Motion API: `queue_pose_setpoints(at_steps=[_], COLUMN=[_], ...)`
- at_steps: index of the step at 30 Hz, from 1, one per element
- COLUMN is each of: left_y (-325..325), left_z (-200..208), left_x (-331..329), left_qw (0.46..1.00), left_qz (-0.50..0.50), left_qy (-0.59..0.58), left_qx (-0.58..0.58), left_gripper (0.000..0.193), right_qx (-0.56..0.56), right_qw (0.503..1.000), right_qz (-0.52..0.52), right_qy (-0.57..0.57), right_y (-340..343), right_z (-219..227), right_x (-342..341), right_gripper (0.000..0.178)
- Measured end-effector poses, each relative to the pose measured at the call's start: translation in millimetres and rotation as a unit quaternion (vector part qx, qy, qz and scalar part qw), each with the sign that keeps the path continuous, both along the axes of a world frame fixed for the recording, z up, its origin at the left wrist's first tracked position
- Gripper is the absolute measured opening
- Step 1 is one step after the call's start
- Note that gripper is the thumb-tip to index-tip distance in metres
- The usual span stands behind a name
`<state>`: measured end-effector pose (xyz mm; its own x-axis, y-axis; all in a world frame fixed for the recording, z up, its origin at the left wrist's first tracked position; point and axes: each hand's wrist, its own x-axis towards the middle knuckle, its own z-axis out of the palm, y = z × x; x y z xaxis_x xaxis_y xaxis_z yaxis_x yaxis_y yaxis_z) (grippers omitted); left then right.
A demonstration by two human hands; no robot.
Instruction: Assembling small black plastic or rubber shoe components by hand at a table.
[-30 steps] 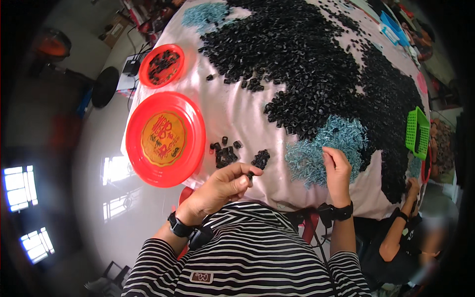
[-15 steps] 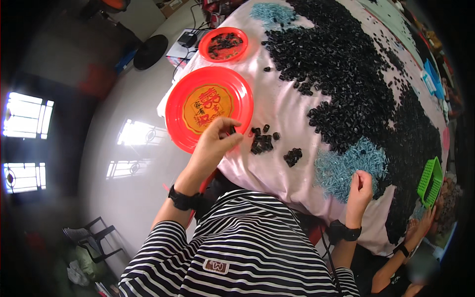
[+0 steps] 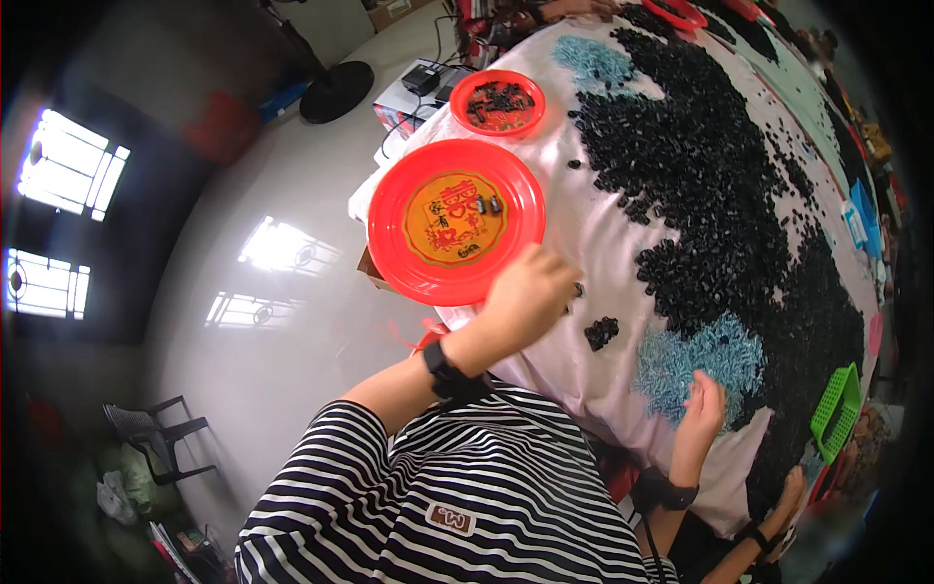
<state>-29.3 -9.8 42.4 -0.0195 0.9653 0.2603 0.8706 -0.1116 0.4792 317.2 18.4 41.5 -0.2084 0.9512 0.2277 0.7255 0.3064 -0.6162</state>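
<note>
My left hand [image 3: 531, 295] reaches across to the right of the large red plate [image 3: 399, 248], palm down over a small cluster of black pieces. It hides most of that cluster, and its fingertips are turned away and smeared by motion. On the plate's gold patterned centre lie a couple of small dark pieces [image 3: 488, 204]. Close by, a little clump of black pieces [image 3: 602, 333] sits on the pale cloth. My right hand [image 3: 704, 401] hovers at the near edge of a pile of light blue small pieces [image 3: 671, 365], its fingers loosely bent and parted, with nothing visible in them.
A big heap of black pieces [image 3: 671, 146] spreads over the pale cloth. A smaller red plate [image 3: 457, 105] holds more black pieces. Another blue pile [image 3: 591, 60] lies farther off. At the right are a green basket [image 3: 837, 414] and another person's hand [image 3: 790, 494].
My left hand has moved from the large plate rightward onto the black cluster. Small dark pieces now show on the plate. My right hand's fingers have parted from a pinch. The view has shifted.
</note>
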Motion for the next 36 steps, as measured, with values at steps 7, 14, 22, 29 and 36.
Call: queue_pose_setpoints(at_steps=[7,14,22,29,36], left_y=[14,14,-9,-28,-35], left_z=[-24,-22,7,-3,-6], left_x=[27,23,39,49,55], left_qw=[0.991,0.995,0.786,0.701,0.726], left_qz=[-0.053,-0.035,-0.072,-0.118,-0.127], left_qy=[0.125,0.080,-0.547,-0.632,-0.617], left_qx=[-0.009,0.049,-0.280,-0.308,-0.275], left_gripper=[0.018,0.015,0.026,0.029,0.030], right_qx=[-0.089,0.118,-0.044,-0.022,-0.018], right_qw=[0.990,0.992,0.995,0.981,0.976], right_qz=[-0.085,0.025,0.046,0.155,0.197], right_qy=[0.066,-0.033,0.080,0.118,0.094], right_y=[-14,-10,-17,-24,-25], right_z=[8,15,39,59,54], right_x=[-12,-15,-53,-91,-101], right_gripper=[0.014,0.007,0.014,0.019,0.022])
